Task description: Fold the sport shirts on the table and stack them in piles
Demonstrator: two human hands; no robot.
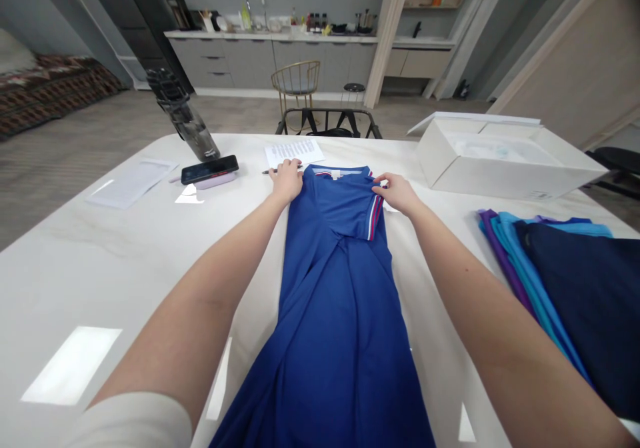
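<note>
The white table (125, 261) ran beneath everything, and the blue shirt (345, 301) lay lengthwise down its middle, collar at the far end. An open white box (515, 175) stood beyond a stack of folded clothes (575, 288) on the right. The right hand (397, 193) pinched the shirt between thumb and fingertips — just by the striped sleeve edge (375, 218). The left hand (287, 180) rested at the collar's left side, its fingers near a pen (273, 171) — whether they gripped cloth, I couldn't tell.
</note>
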